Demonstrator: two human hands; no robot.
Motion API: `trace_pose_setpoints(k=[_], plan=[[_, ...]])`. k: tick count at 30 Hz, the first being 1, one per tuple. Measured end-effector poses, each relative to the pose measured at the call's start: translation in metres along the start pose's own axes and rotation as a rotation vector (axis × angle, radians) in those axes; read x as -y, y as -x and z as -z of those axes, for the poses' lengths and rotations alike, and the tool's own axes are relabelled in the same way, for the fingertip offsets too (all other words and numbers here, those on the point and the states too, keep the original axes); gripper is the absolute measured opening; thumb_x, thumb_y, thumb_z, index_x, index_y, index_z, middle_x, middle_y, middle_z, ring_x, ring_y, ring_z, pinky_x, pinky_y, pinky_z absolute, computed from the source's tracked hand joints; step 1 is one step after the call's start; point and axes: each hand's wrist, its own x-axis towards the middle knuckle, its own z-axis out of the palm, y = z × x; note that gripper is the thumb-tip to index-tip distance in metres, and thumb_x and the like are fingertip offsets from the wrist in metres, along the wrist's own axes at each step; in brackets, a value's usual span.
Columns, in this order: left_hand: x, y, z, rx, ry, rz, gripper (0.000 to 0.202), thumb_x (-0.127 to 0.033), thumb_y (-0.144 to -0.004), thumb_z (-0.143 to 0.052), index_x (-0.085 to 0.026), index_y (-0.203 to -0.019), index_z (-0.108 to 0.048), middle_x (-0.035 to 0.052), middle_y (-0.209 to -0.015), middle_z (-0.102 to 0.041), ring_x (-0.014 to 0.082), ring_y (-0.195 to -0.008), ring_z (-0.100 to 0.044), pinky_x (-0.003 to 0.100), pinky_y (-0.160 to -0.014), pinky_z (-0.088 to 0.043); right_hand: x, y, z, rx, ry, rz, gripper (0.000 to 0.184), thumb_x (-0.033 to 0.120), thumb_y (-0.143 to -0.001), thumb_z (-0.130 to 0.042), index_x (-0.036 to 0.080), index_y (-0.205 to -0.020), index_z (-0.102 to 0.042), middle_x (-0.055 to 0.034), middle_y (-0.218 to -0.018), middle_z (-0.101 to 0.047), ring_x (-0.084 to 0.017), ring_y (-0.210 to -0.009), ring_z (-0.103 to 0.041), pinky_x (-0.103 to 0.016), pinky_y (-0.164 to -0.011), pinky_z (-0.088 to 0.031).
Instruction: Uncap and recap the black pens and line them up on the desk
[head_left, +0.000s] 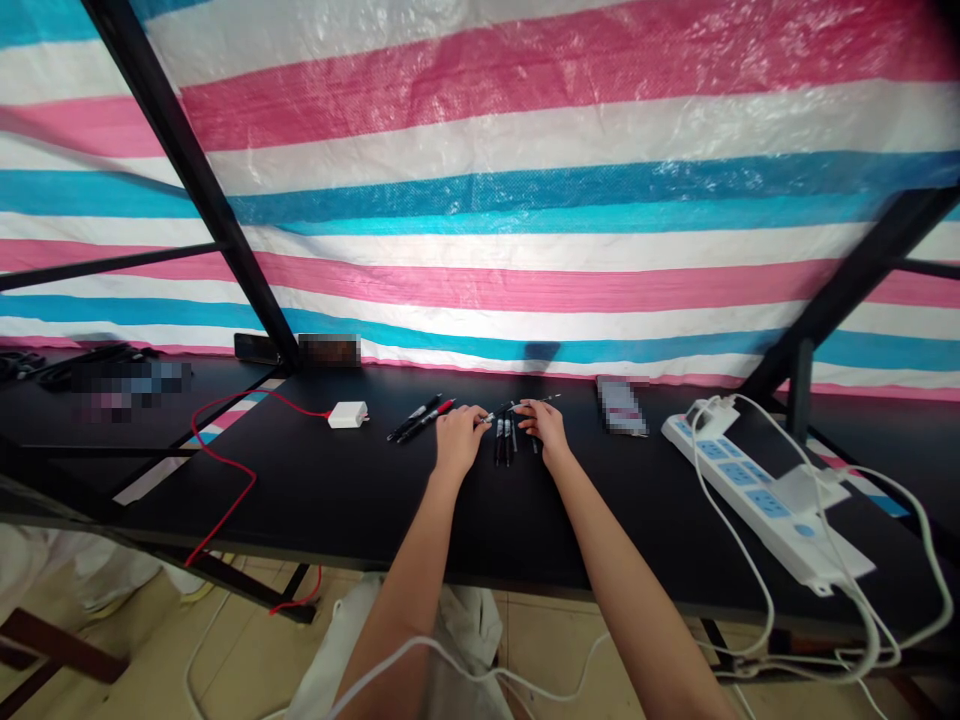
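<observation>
Both my arms reach out over a black table [337, 490]. My left hand [457, 437] rests knuckles up with fingers curled, its fingertips pinching one end of a thin black pen [499, 411]. My right hand [546, 425] pinches the other part of that pen, which stretches toward the striped sheet. Between the two hands lie several black pens [505, 440] side by side. Left of my left hand lie two more pens [420, 418], one black and one with a red cap.
A small white box [348, 414] with a red wire [225, 465] sits to the left. A white power strip [757, 490] with white cables lies at the right. A blurred packet [622, 405] lies near the back. Black frame bars [195, 180] cross a striped tarp.
</observation>
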Motion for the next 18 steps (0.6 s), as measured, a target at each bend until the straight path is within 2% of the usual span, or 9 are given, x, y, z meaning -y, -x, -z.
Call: trace_pose_setpoints(k=[18], plan=[[0.002, -0.0008, 0.0001, -0.005, -0.006, -0.02, 0.012, -0.027, -0.079, -0.056, -0.026, -0.09, -0.061, -0.0019, -0.083, -0.062, 0.016, -0.085, -0.054, 0.029, -0.074, -0.03, 0.0028, -0.0002, 0.0024, -0.086, -0.101, -0.014, 0.014, 0.021, -0.077, -0.045, 0.015, -0.077, -0.058, -0.0021, -0.064, -0.066, -0.006, -0.038, -0.05, -0.015, -0.033, -0.033]])
